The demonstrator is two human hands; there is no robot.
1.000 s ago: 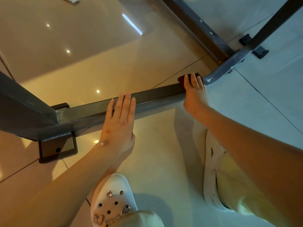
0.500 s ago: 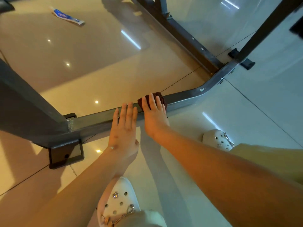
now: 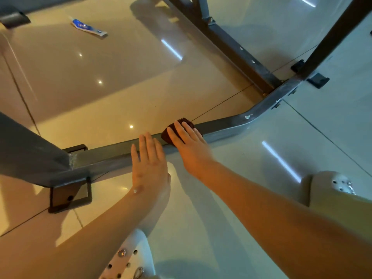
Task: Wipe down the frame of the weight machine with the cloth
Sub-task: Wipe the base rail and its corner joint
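as the person leans over the glossy tiled floor (image 3: 231,198), a white clog (image 3: 128,258) with round holes and metal charms shows at the bottom edge, and a second white clog (image 3: 340,186) sits off to the right, partly behind a pale trouser leg. both bare forearms reach forward from there.

the left hand (image 3: 150,164) lies flat with its fingers straight and close together, fingertips resting on the low grey bar of the frame (image 3: 225,126); it holds nothing. just beside it, to the right, the right hand (image 3: 189,143) is spread over a dark reddish-brown cloth (image 3: 167,134), its fingers straight and pressing the cloth down onto the top of that same bar. the cloth peeks out at the left of the fingers and past the fingertips; the thumb is hidden.

to the left, the bar meets a thick sloping grey beam (image 3: 30,150) at a weld, with a dark foot plate (image 3: 69,195) flat on the floor beneath the joint. to the right the bar bends upward, carrying a few pale spots, and joins a second bar (image 3: 237,49) that runs away toward the top, beside a dark upright post (image 3: 332,39).

far off at upper left, a blue and white tube (image 3: 88,28) lies on the floor, well apart from the hands.
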